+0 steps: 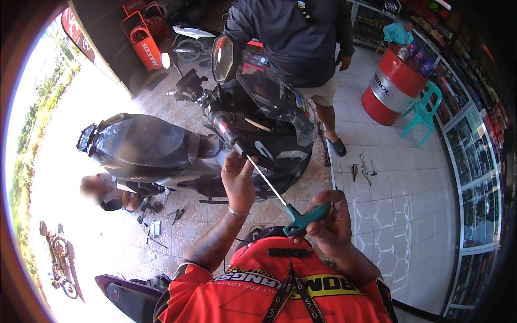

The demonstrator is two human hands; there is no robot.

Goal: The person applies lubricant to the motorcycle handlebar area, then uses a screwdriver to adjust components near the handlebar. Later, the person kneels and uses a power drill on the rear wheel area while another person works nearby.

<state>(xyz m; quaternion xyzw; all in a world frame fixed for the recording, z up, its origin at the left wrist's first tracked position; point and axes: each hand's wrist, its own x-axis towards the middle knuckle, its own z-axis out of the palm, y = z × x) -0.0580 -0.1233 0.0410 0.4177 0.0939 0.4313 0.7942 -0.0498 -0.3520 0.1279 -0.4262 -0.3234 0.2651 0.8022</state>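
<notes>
My right hand (332, 223) is closed around the green handle of a T-handle hex key (298, 219). Its long silver shaft slants up and left to the end of the scooter's handlebar grip (227, 129). At that end, the fingers of my left hand (238, 180) are closed around the handlebar end (247, 152), right beside the shaft's tip. The tip itself is hidden there. The dark scooter (145, 142) stands crosswise ahead of me, its seat to the left and its clear windscreen (280, 99) to the right.
A person in a dark shirt (291, 40) stands beyond the scooter; another person (110, 191) is low at its near left side. Hand tools (366, 169) lie on the tiles at right, and pliers (176, 214) at left. A red-and-white drum (390, 89) and green chair (425, 110) stand at right.
</notes>
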